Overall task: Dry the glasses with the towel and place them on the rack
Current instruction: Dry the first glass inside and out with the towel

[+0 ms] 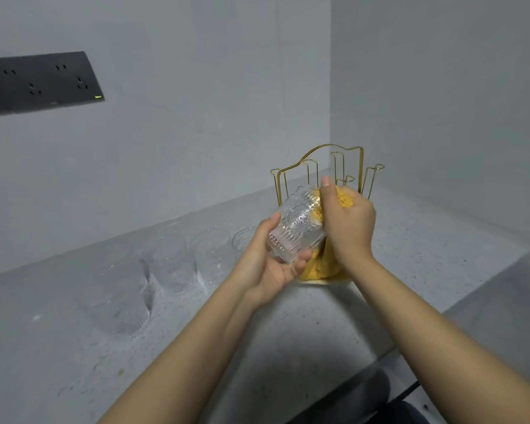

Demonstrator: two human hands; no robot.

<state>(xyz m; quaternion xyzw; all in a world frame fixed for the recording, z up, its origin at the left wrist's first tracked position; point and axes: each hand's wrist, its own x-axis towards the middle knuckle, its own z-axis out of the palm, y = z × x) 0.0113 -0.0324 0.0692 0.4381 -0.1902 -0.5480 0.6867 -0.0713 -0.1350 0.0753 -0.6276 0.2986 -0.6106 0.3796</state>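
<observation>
A clear embossed glass [294,226] lies tilted in my left hand [268,264], base toward me and mouth pointing up and away. My right hand [349,223] grips a yellow towel [317,264] and presses it against the right side and mouth of the glass; the towel's tail hangs below both hands. Just behind them, in the counter's corner, stands the gold wire rack [331,166] with its upright pegs bare. Several more clear glasses [210,252] stand in a row on the counter to the left.
The grey speckled counter [196,347] meets grey walls at the back and right. A dark socket panel [40,82] is set in the back wall at upper left. The counter's front edge runs at lower right.
</observation>
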